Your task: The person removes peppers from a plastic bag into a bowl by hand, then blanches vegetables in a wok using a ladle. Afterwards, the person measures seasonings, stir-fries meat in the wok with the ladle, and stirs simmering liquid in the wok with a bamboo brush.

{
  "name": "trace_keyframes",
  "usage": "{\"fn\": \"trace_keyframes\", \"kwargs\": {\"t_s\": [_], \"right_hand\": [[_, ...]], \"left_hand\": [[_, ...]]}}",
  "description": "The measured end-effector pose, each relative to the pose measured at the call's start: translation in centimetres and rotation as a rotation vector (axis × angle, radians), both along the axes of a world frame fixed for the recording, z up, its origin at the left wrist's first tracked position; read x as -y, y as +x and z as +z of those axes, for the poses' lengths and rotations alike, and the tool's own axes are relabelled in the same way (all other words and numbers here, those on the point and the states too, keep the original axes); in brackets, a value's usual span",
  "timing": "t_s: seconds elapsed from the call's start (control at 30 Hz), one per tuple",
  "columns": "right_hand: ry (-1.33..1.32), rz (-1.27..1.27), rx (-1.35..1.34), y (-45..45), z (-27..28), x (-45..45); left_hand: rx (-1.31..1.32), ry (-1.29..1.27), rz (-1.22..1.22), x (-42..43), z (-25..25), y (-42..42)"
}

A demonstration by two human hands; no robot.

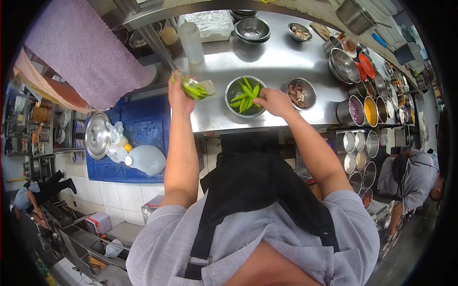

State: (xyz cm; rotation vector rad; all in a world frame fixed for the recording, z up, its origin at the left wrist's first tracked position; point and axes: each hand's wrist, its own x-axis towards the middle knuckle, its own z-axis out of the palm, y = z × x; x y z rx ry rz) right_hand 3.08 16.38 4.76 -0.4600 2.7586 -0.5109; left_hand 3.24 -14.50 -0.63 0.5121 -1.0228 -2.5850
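My left hand [182,95] is closed around a clear plastic bag of green peppers [196,89], held over the steel counter [214,71] near its left end. Several long green peppers [245,97] lie in a steel bowl [229,90] at the middle of the counter. At the right side of that bowl is my right hand [274,102], its fingers pinched together at the peppers; whether one is between them is too small to tell. A second steel bowl [312,95], just right of my right hand, contains pieces of meat [297,97].
Behind stand a squeeze bottle [192,43], a white container [210,26] and stacked bowls [253,31]. Filled steel pots [350,110] line the right. A blue chest [107,167] bears a jug [147,159]. Co-workers [412,178] [33,195] are at both sides.
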Motion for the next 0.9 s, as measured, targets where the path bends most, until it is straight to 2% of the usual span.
{"fn": "trace_keyframes", "kwargs": {"t_s": [0.07, 0.13, 0.27, 0.33, 0.4, 0.47, 0.57, 0.63, 0.67, 0.9], "right_hand": [[-0.204, -0.026, -0.105, -0.3, -0.1, 2.4], [-0.504, 0.080, -0.023, -0.7, -0.2, 5.5], [-0.456, 0.108, -0.023, -0.4, 0.4, 8.8], [-0.464, 0.026, 0.220, -0.7, 0.5, 9.1], [-0.458, 0.062, 0.212, -0.4, -0.2, 8.9], [-0.453, 0.096, 0.203, -0.1, -1.2, 9.0], [-0.477, 0.129, 0.130, 0.5, -2.2, 9.4], [-0.705, 0.004, 0.256, 0.9, -2.1, 9.4], [-0.705, 0.003, 0.257, 0.8, -2.0, 9.3], [-0.756, -0.146, 0.204, 1.2, -1.4, 9.4]], "left_hand": [[-0.051, 0.051, -0.080, -1.3, 0.3, -0.1], [-0.114, 0.100, -0.187, -3.2, 1.6, 0.3], [-0.156, -0.017, -0.238, -5.0, 3.4, 0.5], [-0.174, -0.071, -0.229, -5.0, 3.7, 0.8], [-0.185, -0.119, -0.211, -5.3, 3.3, 1.1], [-0.179, -0.318, -0.123, -5.7, 2.7, 1.0], [-0.146, -0.352, -0.138, -5.6, 2.6, 1.1], [-0.165, -0.271, -0.170, -4.9, 3.0, 1.2], [-0.182, -0.189, -0.201, -4.7, 3.1, 1.3], [-0.186, -0.138, -0.171, -6.2, 2.9, 1.4]]}}
